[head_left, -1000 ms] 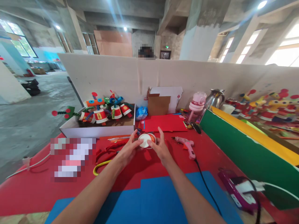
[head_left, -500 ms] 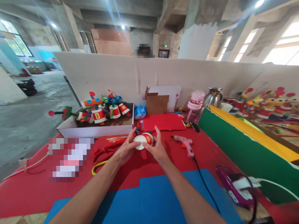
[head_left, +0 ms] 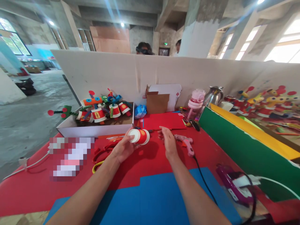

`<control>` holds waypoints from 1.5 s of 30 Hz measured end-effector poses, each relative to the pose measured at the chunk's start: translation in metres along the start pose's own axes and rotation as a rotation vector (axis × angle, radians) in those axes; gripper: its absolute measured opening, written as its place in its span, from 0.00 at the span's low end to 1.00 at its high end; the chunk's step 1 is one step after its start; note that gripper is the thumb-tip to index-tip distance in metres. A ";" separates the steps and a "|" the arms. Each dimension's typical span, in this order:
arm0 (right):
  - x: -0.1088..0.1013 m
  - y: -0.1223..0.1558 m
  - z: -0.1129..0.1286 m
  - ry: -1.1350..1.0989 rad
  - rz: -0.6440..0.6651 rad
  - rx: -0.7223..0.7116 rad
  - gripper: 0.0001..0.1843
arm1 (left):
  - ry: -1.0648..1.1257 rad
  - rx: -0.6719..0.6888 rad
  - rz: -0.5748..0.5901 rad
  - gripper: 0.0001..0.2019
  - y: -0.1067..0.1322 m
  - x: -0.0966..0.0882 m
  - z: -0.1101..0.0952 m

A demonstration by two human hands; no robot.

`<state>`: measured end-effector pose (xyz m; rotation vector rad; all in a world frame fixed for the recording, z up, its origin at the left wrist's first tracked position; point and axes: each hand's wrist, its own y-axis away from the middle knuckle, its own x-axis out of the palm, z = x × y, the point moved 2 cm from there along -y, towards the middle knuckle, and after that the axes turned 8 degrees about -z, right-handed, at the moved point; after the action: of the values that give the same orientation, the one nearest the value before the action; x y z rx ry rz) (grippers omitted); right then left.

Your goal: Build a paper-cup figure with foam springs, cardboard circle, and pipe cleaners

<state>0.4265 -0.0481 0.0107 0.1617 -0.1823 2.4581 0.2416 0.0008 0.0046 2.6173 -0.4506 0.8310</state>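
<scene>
My left hand (head_left: 123, 150) is closed around a red and white paper cup (head_left: 142, 136) with a gold emblem, held on its side above the red table cover. The cup's white round end faces left and toward me. Dark coiled strips (head_left: 137, 127) show just behind it; whether they are joined to the cup I cannot tell. To the right, my right hand (head_left: 169, 142) is apart from the cup, its fingers stretched out and holding nothing visible. Beside those fingers lies a pink glue gun (head_left: 187, 143), its tip partly hidden behind the hand.
At the back left, a white box (head_left: 98, 129) holds several cup figures. Yellow-handled scissors (head_left: 95, 168) lie by my left forearm. Red sheets (head_left: 164, 121), a pink bottle (head_left: 196, 101) and a steel jug (head_left: 213, 96) stand farther back. A green panel (head_left: 236, 150) and purple power strip (head_left: 234, 184) are right.
My right hand has let go of the cup and moved right, toward the glue gun. The cup stays in my left hand, turned so more of its red side shows.
</scene>
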 end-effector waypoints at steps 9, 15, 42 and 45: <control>0.013 0.031 0.025 0.417 0.570 -0.621 0.44 | -0.101 -0.043 -0.075 0.43 0.005 0.009 0.006; 0.014 0.029 0.016 0.513 0.576 -0.727 0.47 | -0.118 -0.068 -0.149 0.41 0.010 0.018 0.012; -0.015 -0.010 0.000 0.440 0.480 -0.232 0.40 | -0.318 0.580 -0.368 0.18 0.007 0.006 -0.002; -0.014 -0.009 -0.001 0.431 0.497 -0.188 0.42 | -0.335 0.591 -0.376 0.18 0.005 0.005 -0.003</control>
<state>0.4431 -0.0494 0.0082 -0.5543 -0.2878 2.8701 0.2418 -0.0034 0.0111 3.2491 0.2556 0.4415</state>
